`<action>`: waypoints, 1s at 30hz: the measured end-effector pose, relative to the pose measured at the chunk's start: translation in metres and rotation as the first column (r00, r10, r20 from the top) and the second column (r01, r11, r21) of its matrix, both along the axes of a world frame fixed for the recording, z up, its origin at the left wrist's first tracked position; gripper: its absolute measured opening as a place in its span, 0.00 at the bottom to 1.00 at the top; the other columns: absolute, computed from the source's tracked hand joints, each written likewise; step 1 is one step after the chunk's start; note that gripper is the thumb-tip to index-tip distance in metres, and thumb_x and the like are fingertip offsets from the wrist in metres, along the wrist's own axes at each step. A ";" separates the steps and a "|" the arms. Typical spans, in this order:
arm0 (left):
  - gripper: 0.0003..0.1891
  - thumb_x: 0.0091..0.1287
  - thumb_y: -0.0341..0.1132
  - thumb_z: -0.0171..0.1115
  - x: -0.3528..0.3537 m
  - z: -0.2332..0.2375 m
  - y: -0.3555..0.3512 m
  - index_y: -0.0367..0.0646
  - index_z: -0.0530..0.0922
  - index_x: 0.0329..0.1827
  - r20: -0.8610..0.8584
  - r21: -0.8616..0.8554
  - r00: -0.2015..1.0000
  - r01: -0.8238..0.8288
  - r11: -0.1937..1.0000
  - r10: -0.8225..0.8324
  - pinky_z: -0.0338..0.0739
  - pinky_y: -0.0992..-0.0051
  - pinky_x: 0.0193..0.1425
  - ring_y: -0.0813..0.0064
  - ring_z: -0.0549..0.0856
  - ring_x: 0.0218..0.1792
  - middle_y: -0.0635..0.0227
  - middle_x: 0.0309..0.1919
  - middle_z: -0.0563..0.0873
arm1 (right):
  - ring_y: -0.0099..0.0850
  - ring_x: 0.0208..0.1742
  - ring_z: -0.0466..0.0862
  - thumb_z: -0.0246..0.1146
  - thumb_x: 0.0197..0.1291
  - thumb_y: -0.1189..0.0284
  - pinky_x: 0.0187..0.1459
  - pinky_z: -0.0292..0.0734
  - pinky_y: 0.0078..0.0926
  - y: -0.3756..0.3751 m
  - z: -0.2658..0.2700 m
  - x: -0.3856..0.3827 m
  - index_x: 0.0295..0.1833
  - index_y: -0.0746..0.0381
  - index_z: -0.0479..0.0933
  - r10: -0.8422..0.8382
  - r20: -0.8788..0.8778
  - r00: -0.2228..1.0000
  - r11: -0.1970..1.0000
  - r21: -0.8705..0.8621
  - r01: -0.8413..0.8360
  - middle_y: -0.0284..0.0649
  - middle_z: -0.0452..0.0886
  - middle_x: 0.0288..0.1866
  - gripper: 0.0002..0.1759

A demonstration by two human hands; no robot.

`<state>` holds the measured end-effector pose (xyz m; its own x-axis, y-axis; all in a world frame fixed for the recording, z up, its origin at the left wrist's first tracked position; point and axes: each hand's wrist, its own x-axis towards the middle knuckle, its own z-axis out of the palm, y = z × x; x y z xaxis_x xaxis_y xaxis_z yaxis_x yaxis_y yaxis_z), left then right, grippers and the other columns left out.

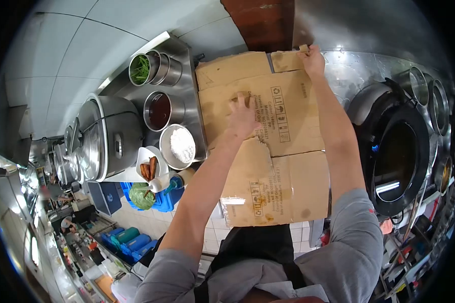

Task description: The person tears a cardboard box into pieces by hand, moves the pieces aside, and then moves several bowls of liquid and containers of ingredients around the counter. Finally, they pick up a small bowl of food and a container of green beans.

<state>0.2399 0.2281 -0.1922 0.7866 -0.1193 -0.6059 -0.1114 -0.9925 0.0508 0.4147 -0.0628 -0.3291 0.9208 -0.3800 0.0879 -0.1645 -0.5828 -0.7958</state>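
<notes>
Left hand (243,116), fingers spread, rests on the cardboard (301,123), likely steadying it, while my right hand (313,60) pinches its far edge.

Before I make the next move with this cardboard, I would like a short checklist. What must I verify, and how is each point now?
1. Left hand resting on the cardboard, fingers spread: ok.
2. Right hand gripping the cardboard's far right corner: ok.
3. Cardboard free of stains: not ok, brownish marks show along its near edge.
4. Bowl of white powder covered: not ok, its top is open.
5. Cardboard apart from the black wok: ok.
6. Heat under the wok off: cannot tell.
</notes>
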 end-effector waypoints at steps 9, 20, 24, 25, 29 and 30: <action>0.56 0.63 0.49 0.78 0.001 -0.002 -0.002 0.48 0.49 0.88 -0.013 -0.045 1.000 -0.025 0.999 0.024 0.71 0.31 0.72 0.22 0.46 0.81 0.43 0.86 0.37 | 0.56 0.62 0.78 0.72 0.65 0.56 0.64 0.76 0.50 0.032 0.020 -0.022 0.61 0.65 0.78 -0.063 0.063 0.996 0.969 -0.236 0.076 0.56 0.77 0.64 0.28; 0.56 0.63 0.48 0.78 -0.003 -0.002 -0.002 0.48 0.48 0.88 -0.014 -0.067 0.999 -0.044 0.997 0.043 0.70 0.30 0.73 0.22 0.45 0.81 0.44 0.86 0.36 | 0.58 0.78 0.64 0.73 0.63 0.62 0.76 0.65 0.51 0.055 0.033 -0.051 0.69 0.64 0.76 0.269 0.040 0.962 0.865 -0.450 -0.223 0.57 0.64 0.78 0.32; 0.56 0.63 0.45 0.78 -0.004 -0.008 0.000 0.47 0.49 0.88 0.028 -0.104 0.998 -0.055 0.993 0.058 0.69 0.29 0.73 0.24 0.46 0.82 0.44 0.86 0.37 | 0.58 0.74 0.70 0.75 0.60 0.63 0.73 0.69 0.47 0.039 0.022 -0.039 0.70 0.63 0.77 0.035 0.055 0.998 0.944 -0.331 -0.015 0.56 0.69 0.76 0.34; 0.56 0.62 0.44 0.79 -0.006 -0.009 0.001 0.47 0.50 0.88 0.030 -0.108 0.997 -0.061 0.992 0.065 0.69 0.29 0.73 0.25 0.47 0.82 0.44 0.86 0.39 | 0.57 0.72 0.73 0.75 0.59 0.63 0.71 0.71 0.46 0.034 0.022 -0.034 0.69 0.62 0.78 -0.022 0.028 0.999 0.949 -0.313 0.030 0.56 0.72 0.74 0.33; 0.56 0.63 0.47 0.78 -0.004 -0.012 0.005 0.47 0.49 0.88 0.026 -0.105 0.999 -0.043 0.994 0.046 0.70 0.28 0.72 0.21 0.45 0.81 0.43 0.86 0.39 | 0.47 0.62 0.83 0.75 0.59 0.65 0.62 0.78 0.43 -0.003 0.035 -0.003 0.56 0.57 0.87 0.031 -0.245 0.969 0.993 -0.105 -0.058 0.48 0.85 0.60 0.20; 0.56 0.63 0.47 0.78 -0.004 -0.012 0.004 0.47 0.49 0.88 0.021 -0.102 0.999 -0.045 0.994 0.047 0.69 0.29 0.73 0.21 0.45 0.81 0.42 0.86 0.39 | 0.45 0.59 0.85 0.74 0.59 0.65 0.59 0.79 0.42 -0.010 0.041 0.001 0.53 0.56 0.89 0.073 -0.314 0.947 0.997 -0.016 -0.082 0.45 0.87 0.57 0.16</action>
<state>0.2354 0.2321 -0.2044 0.8067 -0.1425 -0.5736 -0.0679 -0.9864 0.1497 0.4156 -0.0726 -0.2883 0.9302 -0.3081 -0.1993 -0.3559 -0.6252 -0.6946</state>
